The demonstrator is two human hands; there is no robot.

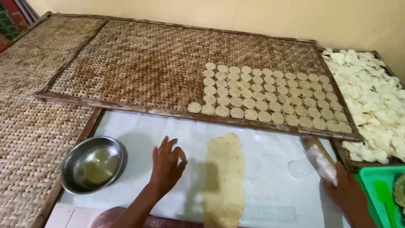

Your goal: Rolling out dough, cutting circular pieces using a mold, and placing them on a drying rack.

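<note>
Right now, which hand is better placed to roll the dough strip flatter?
Probably the right hand: it already grips the rolling pin, just right of the dough strip. The left hand hovers open and empty beside the strip, near the steel bowl.

dough strip (223, 177) lies on the sheet (270, 185), bowl (93, 164) to its left, woven tray (139, 63) of discs (261, 95) behind.

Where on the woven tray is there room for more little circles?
The woven tray is bare across its left half, beside the dough rounds. Its right half is packed up to the frame by the white chip pile.
</note>
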